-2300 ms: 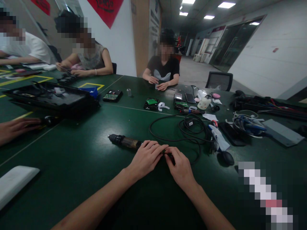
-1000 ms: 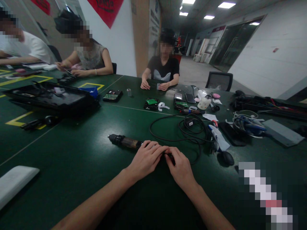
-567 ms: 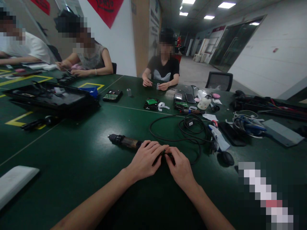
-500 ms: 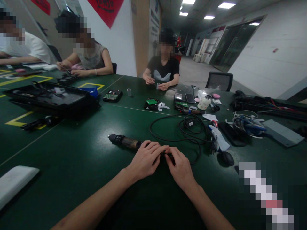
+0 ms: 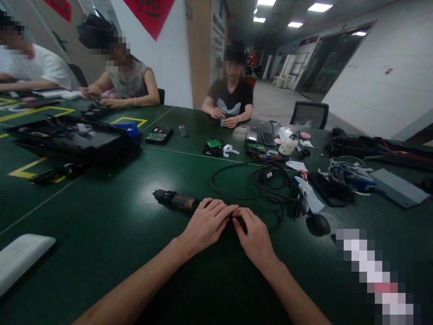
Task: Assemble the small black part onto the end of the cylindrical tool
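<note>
A dark electric screwdriver (image 5: 181,201) lies on the green table with its metal tip pointing left. My left hand (image 5: 206,225) is closed around its rear end, which the fingers hide. Close beside it, my right hand (image 5: 254,232) pinches the end of a black cable (image 5: 281,212) against the back of the screwdriver. Fingertips of both hands almost meet there, so the joint between cable and tool is mostly covered. The cable runs from behind my right hand into loose loops farther back on the table.
Opened drives with green circuit boards (image 5: 214,143) lie farther back. A black tray (image 5: 74,135) stands at the left, a white object (image 5: 23,257) nearer. On the right are a black phone-like slab (image 5: 327,188), a black mouse-like object (image 5: 318,224) and a cable bundle (image 5: 352,177). Several co-workers sit opposite.
My hands stay almost still, with only a slight shift of the fingers at the cable end. Across the table, a co-worker's hand has moved in over a small metal cylinder.
</note>
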Available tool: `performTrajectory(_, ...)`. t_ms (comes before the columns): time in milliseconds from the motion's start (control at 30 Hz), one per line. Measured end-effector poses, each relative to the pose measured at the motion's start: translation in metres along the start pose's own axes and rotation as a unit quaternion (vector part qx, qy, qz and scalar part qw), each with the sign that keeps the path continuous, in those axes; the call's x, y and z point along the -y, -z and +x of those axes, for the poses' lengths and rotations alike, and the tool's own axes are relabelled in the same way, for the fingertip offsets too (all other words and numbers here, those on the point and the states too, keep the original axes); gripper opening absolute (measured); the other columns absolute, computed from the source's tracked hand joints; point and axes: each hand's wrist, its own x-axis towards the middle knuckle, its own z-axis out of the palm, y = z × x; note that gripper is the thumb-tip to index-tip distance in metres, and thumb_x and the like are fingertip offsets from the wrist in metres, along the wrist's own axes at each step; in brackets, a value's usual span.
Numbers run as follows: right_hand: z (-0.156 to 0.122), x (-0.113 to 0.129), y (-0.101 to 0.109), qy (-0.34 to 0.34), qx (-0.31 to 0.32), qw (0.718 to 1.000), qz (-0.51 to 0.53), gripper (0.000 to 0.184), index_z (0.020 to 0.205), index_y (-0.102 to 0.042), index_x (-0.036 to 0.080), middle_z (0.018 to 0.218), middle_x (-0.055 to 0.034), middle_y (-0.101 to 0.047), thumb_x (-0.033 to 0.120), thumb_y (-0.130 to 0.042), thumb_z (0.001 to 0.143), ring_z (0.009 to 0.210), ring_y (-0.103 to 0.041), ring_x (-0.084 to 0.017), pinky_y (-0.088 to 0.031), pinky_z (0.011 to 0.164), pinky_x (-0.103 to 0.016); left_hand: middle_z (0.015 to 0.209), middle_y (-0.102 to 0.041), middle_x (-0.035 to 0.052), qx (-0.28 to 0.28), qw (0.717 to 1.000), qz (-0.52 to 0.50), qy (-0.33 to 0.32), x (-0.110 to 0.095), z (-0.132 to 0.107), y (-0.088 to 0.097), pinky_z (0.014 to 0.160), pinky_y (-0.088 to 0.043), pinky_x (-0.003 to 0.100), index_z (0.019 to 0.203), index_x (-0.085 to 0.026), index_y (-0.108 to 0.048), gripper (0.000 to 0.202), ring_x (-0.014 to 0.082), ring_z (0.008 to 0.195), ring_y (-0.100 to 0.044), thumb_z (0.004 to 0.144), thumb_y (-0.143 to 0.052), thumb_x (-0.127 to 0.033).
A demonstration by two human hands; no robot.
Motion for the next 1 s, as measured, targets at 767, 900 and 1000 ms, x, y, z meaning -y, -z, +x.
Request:
performTrajectory(767,0.0009,0.0037,0.0030,-0.001,0.005,1.000,0.009,0.012,0.112,-0.060,0.025,0.111,-0.0059,-0.068,0.019,-0.051,0.106,0.094,-0.066,-0.023,-0.054,0.083,-0.036,0.131,-0.068,0.0064,0.008,1.000,0.003,-0.003,-0.0004,0.0005,0.0005,0.106,-0.040,0.046,0.145,-0.024,-0.051,0.040,0.0222,0.116,-0.062,0.106,-0.048,-0.022)
performTrajectory(900,0.0016,0.0036,0.0036,0.004,0.003,1.000,0.003,0.012,0.112,-0.059,0.024,0.110,-0.0061,-0.068,0.019,-0.051,0.105,0.093,-0.066,-0.023,-0.054,0.081,-0.035,0.133,-0.068,0.0065,-0.002,1.000,0.002,-0.005,-0.0018,0.0003,0.0017,0.106,-0.040,0.045,0.148,-0.025,-0.050,0.045,0.0223,0.119,-0.062,0.103,-0.052,-0.023)
performTrajectory(1000,0.0014,0.0027,0.0024,0.005,0.001,1.000,-0.002,0.011,0.110,-0.059,0.024,0.110,-0.0061,-0.068,0.019,-0.051,0.105,0.094,-0.066,-0.023,-0.053,0.082,-0.035,0.132,-0.068,0.0065,0.001,1.000,-0.003,-0.011,-0.0018,-0.0005,0.0025,0.107,-0.040,0.045,0.149,-0.025,-0.049,0.049,0.0220,0.120,-0.062,0.101,-0.053,-0.021)
